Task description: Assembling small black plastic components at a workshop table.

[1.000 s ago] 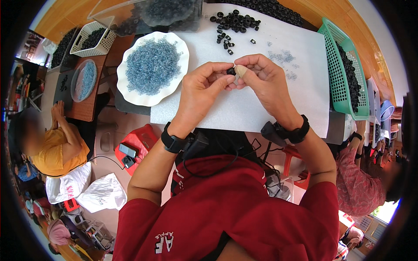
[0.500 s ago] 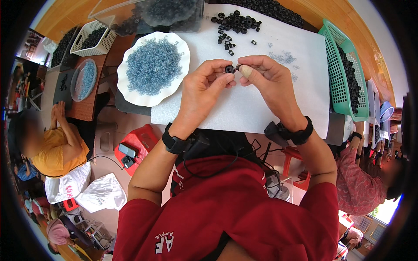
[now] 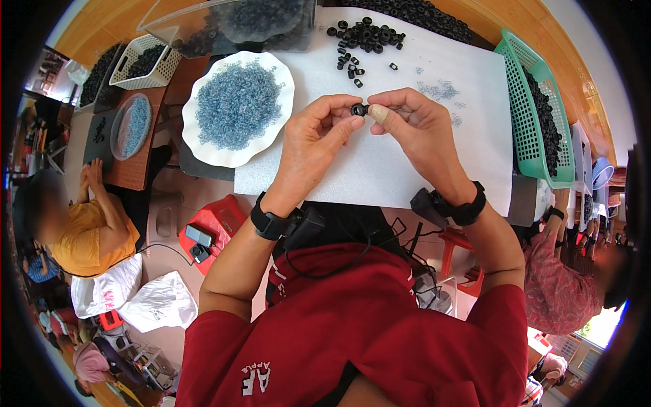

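My left hand (image 3: 324,133) pinches a round black cord lock body (image 3: 358,109) between thumb and fingers, its ring-shaped face turned up. My right hand (image 3: 419,122), with a tan covering on its thumb, closes on a small black plunger (image 3: 368,108) that meets the body's right side; fingertips hide most of it. Beyond the hands lie a pile of round black bodies (image 3: 369,35) and several small black plungers (image 3: 351,66). Fine springs (image 3: 441,90) are scattered at the right. A white scalloped plate (image 3: 287,102) heaped with bluish springs (image 3: 237,105) stands left of my left hand.
A white sheet (image 3: 475,149) covers the table. At its right edge stands a green basket (image 3: 521,146) of black parts; a clear bin (image 3: 298,27) sits at the back left. Co-workers sit on both sides. A red stool (image 3: 220,214) holds small devices.
The plunger in my right hand has come up against the body in my left hand; the small gap between them has closed. My fingertips have drawn slightly closer together.
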{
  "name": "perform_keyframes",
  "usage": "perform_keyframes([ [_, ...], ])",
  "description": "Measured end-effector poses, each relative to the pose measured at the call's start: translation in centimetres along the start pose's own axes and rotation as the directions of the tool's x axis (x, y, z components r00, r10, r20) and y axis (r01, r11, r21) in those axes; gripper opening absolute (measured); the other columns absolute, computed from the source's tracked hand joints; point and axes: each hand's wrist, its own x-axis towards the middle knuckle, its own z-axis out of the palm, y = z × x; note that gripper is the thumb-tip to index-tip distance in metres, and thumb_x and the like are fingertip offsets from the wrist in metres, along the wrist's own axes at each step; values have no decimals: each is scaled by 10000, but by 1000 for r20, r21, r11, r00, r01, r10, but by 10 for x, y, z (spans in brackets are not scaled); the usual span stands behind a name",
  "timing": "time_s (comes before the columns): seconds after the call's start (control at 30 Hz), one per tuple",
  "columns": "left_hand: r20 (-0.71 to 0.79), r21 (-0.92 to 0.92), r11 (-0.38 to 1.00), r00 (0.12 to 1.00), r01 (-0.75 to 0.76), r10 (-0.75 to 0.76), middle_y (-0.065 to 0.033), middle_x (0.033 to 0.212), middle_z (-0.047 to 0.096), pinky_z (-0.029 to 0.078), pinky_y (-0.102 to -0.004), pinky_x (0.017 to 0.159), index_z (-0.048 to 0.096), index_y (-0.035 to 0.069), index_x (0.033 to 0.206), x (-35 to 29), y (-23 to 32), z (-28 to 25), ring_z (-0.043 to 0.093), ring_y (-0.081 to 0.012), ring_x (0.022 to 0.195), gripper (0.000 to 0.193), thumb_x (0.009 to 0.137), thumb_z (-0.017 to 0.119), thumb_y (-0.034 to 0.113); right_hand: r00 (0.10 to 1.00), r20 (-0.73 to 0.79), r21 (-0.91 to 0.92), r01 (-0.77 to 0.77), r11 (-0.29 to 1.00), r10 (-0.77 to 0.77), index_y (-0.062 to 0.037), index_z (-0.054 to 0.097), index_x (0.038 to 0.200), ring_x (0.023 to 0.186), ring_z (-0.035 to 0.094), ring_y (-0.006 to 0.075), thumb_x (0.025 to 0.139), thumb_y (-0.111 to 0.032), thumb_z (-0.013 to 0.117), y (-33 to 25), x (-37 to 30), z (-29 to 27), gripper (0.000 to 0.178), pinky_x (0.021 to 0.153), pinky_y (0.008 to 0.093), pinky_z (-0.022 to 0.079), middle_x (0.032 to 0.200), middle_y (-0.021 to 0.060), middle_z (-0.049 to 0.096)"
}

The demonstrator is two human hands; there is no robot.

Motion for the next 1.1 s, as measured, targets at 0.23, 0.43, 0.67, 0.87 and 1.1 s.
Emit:
perform_keyframes([
  [0.23,22,19,999,999,-27,27,13,826,600,453,-186,604,642,7,1104,1,-3,0,534,-41,690,245,862,672,32,992,-11,-115,122,986,-124,28,648,1025,759,627,88,889,-37,627,11,0,1,152,685,222,506,857,61,687],
  [0.43,24,44,999,1000,-17,16,11,803,592,455,-193,606,650,12,1080,0,-2,0,539,-49,682,221,861,670,34,994,67,-146,96,985,-86,31,645,1022,758,629,100,872,-52,654,5,1,-6,171,688,224,506,862,60,683],
  [0.67,110,96,987,987,-127,117,-35,807,591,462,-223,613,648,2,1077,-1,0,-2,558,-87,682,222,858,663,33,965,237,96,-138,986,112,11,631,1049,777,621,94,853,-141,714,-2,12,-26,261,713,228,525,907,71,670],
  [0.87,143,115,971,970,-211,194,-52,802,583,454,-242,618,659,13,1071,-1,1,-2,553,-110,681,237,835,672,31,822,465,234,-471,851,327,-23,631,1086,730,566,60,857,-268,724,5,16,-35,347,718,270,555,889,6,615],
  [1.1,155,317,877,932,-361,327,-60,889,588,471,-255,717,695,32,1023,-3,11,-5,565,-142,850,225,799,708,43,754,585,303,-547,781,301,-14,635,1088,705,525,54,889,-324,683,9,16,-33,371,693,271,558,853,-22,586],
])
